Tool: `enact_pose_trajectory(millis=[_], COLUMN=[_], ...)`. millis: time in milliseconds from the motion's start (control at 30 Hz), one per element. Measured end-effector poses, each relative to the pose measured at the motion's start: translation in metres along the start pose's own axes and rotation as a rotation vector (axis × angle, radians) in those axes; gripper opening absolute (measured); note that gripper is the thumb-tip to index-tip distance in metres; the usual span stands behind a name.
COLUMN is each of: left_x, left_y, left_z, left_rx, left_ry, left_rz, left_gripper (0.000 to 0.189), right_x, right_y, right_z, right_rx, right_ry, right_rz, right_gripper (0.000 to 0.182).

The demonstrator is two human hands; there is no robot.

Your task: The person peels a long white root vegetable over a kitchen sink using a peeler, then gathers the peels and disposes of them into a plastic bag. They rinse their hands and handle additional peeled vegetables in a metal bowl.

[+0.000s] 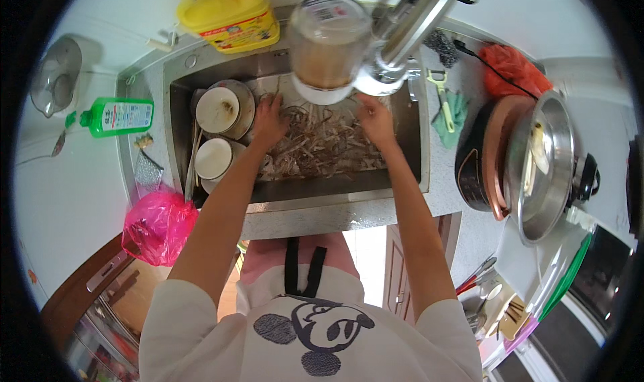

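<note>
A heap of brown and whitish strips, looking like vegetable peelings [327, 145], covers the floor of the metal sink [322, 193]. At the heap's left side, my left hand [270, 120] reaches down with fingers slightly apart, close to the stacked bowls. My right hand [376, 123] is at the heap's right edge with its fingers curled; whether anything is in them is hidden. A white bowl [214, 113] with dark residue sits on a plate at the sink's left, and another white bowl [214, 158] is nearer me. Chopsticks [196, 150] lean along the left wall.
A faucet with a clear filter housing [329, 50] overhangs the sink. A yellow jug [236, 20] and green bottle [121, 117] stand left. Right are a peeler [443, 100], green cloth [457, 123] and steel basin [546, 201] with pale pieces. A pink bag [156, 231] hangs front left.
</note>
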State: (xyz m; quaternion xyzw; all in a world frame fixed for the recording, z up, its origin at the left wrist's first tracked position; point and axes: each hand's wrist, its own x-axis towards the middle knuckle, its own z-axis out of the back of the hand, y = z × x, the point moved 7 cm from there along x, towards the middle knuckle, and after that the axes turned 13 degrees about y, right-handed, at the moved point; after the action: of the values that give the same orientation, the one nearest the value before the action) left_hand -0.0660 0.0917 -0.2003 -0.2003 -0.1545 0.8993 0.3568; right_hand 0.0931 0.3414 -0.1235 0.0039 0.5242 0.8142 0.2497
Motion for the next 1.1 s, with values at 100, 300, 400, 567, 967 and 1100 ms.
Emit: enact_pose_trajectory(millis=[100,300,400,567,967,1100], left_x=[-0.005,-0.051,-0.062,-0.102,-0.081,-0.077], left_y=[-0.019,-0.068,-0.12,-0.145,-0.005,-0.044], left_z=[-0.025,-0.086,-0.082,-0.102,-0.051,-0.069], left_rx=[-0.038,-0.126,-0.139,-0.298,0.105,-0.043], left_ry=[-0.067,0.239,0.57,0.97,0.468,0.663], left_rz=[0.078,0.149,-0.013,-0.225,0.37,0.361], left_gripper=[0.063,0.074,0.07,0.055,0.056,0.067], right_x=[0.012,0.04,0.035,-0.011,-0.022,0.044], right_y=[-0.002,0.011,0.002,-0.03,0.024,0.004], right_z=[-0.068,-0.17,-0.182,-0.17,-0.155,-0.208], right_rx=[-0.245,-0.634,-0.822,-0.974,-0.868,-0.744], right_ry=[0.209,0.502,0.552,0.771,0.922,0.662], right_rz=[0.216,0.117,0.143,0.402,0.224,0.099], right_gripper=[0.043,0.052,0.051,0.052,0.027,0.034])
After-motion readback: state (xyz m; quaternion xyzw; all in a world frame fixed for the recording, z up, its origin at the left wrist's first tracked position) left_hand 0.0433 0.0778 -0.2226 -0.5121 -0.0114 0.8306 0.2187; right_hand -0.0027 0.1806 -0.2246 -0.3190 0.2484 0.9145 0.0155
